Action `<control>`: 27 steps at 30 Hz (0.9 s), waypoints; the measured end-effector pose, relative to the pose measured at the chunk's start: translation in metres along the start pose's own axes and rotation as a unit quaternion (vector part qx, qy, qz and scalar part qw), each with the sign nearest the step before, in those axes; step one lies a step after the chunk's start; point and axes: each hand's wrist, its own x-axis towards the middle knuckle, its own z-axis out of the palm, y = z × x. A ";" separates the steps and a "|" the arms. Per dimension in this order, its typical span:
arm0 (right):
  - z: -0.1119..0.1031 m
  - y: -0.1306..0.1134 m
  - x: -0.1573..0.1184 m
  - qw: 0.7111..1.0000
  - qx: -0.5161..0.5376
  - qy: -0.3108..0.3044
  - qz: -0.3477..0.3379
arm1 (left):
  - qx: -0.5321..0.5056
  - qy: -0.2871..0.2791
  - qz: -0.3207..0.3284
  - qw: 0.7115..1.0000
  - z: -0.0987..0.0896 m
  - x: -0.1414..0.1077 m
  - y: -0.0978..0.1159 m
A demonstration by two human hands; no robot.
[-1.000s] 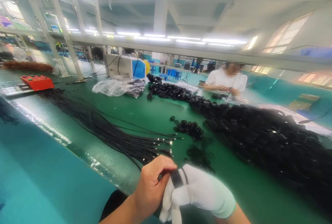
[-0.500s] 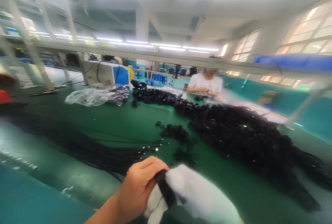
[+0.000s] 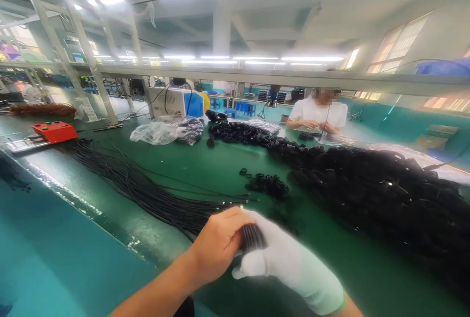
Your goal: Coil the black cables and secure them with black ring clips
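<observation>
Surface [image 3: 205, 170]: smooth green, low sheen; near edge [image 3: 62, 189] glossy. Cables [image 3: 157, 204], 8 o'clock: smooth black jackets, dull gloss; tips [image 3: 241, 207] bright, metal-looking. Bag [image 3: 157, 132], 9 o'clock: thin clear plastic, crinkled, shiny. Control box [image 3: 55, 132], far 9 o'clock: smooth red, satin. Right hand [image 3: 290, 258], 5 o'clock: gloved in white cloth, matt. Black strands [image 3: 252, 237] in it: ridged, dull. Pile [image 3: 367, 194], 4 o'clock: rough black mass, matt.

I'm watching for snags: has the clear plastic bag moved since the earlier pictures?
No; against the blue-sided machine behind it, the clear plastic bag shows no visible shift.
</observation>
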 end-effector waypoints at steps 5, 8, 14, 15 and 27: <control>-0.008 0.020 0.000 0.972 0.212 -0.063 0.080 | -0.025 0.009 -0.135 0.990 -0.003 0.006 0.004; -0.012 0.031 -0.001 0.965 0.239 -0.062 0.085 | -0.038 0.005 -0.178 0.983 0.000 0.010 0.000; -0.011 0.041 0.003 0.968 0.245 -0.020 0.058 | -0.100 0.012 -0.254 0.962 0.011 0.015 -0.015; -0.010 0.040 0.003 0.969 0.239 -0.020 0.052 | -0.104 0.014 -0.260 0.960 0.013 0.015 -0.017; -0.003 0.044 0.005 0.972 0.212 -0.018 0.102 | 0.038 -0.005 -0.274 0.961 0.021 0.016 -0.029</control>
